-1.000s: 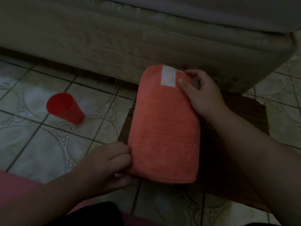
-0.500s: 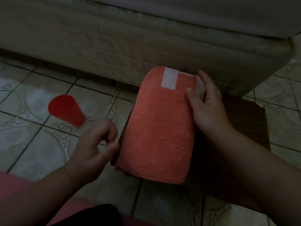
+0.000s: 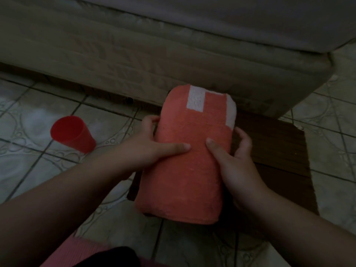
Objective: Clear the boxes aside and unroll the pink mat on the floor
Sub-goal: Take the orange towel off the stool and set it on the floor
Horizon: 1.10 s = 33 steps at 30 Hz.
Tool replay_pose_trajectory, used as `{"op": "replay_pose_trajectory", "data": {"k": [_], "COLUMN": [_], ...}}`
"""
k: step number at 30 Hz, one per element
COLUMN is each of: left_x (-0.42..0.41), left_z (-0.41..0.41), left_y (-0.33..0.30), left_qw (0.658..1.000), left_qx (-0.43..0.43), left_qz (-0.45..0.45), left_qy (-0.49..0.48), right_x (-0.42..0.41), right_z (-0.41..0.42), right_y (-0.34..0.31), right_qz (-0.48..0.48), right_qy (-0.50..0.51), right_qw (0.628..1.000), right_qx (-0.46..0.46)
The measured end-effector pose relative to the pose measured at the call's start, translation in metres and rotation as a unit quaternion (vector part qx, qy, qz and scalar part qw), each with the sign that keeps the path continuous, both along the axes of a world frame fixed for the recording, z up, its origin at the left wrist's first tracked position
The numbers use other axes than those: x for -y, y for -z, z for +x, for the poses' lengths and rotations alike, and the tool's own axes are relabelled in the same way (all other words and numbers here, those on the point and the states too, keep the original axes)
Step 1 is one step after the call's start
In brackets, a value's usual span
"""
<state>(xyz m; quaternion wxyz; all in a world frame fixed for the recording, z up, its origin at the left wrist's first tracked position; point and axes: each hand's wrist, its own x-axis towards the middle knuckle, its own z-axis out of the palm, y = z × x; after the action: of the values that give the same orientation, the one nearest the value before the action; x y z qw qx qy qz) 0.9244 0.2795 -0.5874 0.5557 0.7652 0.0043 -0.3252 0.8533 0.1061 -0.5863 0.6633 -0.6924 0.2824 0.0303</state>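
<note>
Head view: both hands grip the rolled pink mat (image 3: 189, 157) from its two sides. The left hand (image 3: 152, 147) is half-curled on the left edge, thumb across the top; the right hand (image 3: 234, 160) wraps the right edge, thumb also on top. The mat lies over a dark board (image 3: 273, 151) on the tiled floor (image 3: 28, 160), beside the bed (image 3: 173, 54). A red cup (image 3: 72, 133) stands to the left.

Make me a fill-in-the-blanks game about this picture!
1. Both hands, left and right, hold the orange ____.
2. The red cup lies on the tiled ____.
3. The white patches sit at the roll's ____ end.
4. A dark ____ lies under the roll.

Missing words: roll; floor; far; board
</note>
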Motion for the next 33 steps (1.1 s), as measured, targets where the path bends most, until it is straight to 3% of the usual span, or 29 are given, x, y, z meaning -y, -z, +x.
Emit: {"op": "replay_pose_trajectory", "data": {"k": [4,13,24,33], "left_x": [0.000,-0.005,-0.020,-0.096], "left_z": [0.000,-0.008,-0.016,0.007], "left_y": [0.002,0.013,0.019,0.007], "left_qw": [0.993,0.968,0.955,0.972], "left_qx": [-0.062,-0.081,-0.053,-0.030], "left_qz": [-0.097,-0.217,-0.259,-0.208], "left_qy": [-0.024,-0.093,-0.135,-0.101], "right_x": [-0.005,-0.018,-0.039,-0.108], "right_z": [0.001,0.002,0.002,0.021], "right_y": [-0.003,0.000,0.003,0.005], "right_qz": [0.004,0.036,0.087,0.063], "right_qy": [-0.009,-0.034,-0.023,-0.032], "right_qw": [1.000,0.997,0.995,0.997], "right_qx": [0.007,0.055,0.031,0.033]}}
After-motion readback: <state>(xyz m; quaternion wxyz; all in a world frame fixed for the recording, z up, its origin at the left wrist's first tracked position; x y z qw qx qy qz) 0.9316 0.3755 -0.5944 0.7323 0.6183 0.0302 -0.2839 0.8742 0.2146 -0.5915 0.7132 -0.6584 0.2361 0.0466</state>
